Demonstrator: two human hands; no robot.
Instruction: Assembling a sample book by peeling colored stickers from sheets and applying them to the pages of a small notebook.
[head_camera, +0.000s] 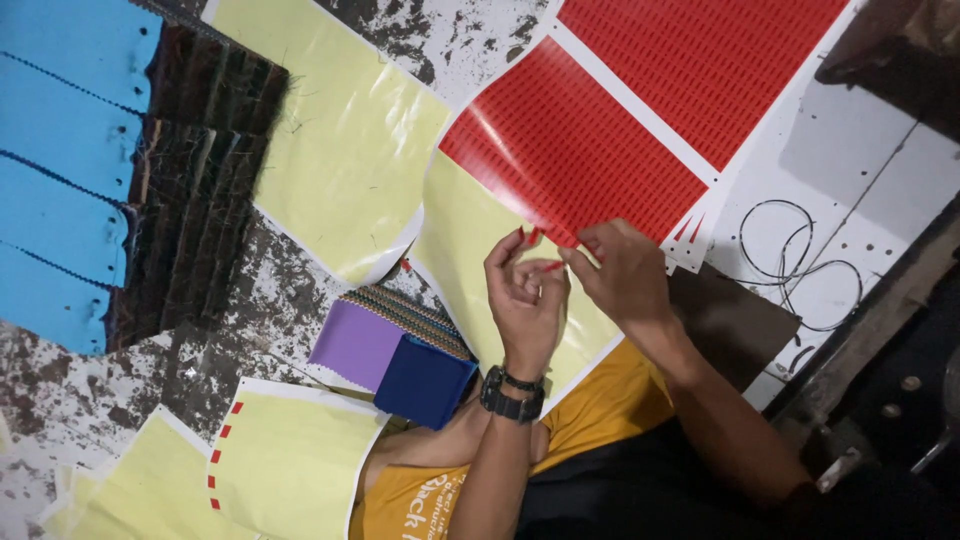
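My left hand (525, 300), with a black watch on its wrist, pinches a small red sticker strip (551, 266) between its fingertips. My right hand (622, 275) is just to its right and grips the near edge of a red sticker sheet (565, 150), its fingertips almost touching the left hand's. The sheet lies on a pale yellow backing sheet (465, 235), partly peeled back from it. A second red sticker sheet (700, 50) lies beyond it on a white backing.
A stack of fabric swatches (400, 355), purple and dark blue on top, sits left of my left forearm. Blue fabric pieces (60, 150) and dark swatches (200, 180) are piled at far left. More yellow sheets (340, 140) (290, 460) lie around. A looped black cable (800, 262) lies at right.
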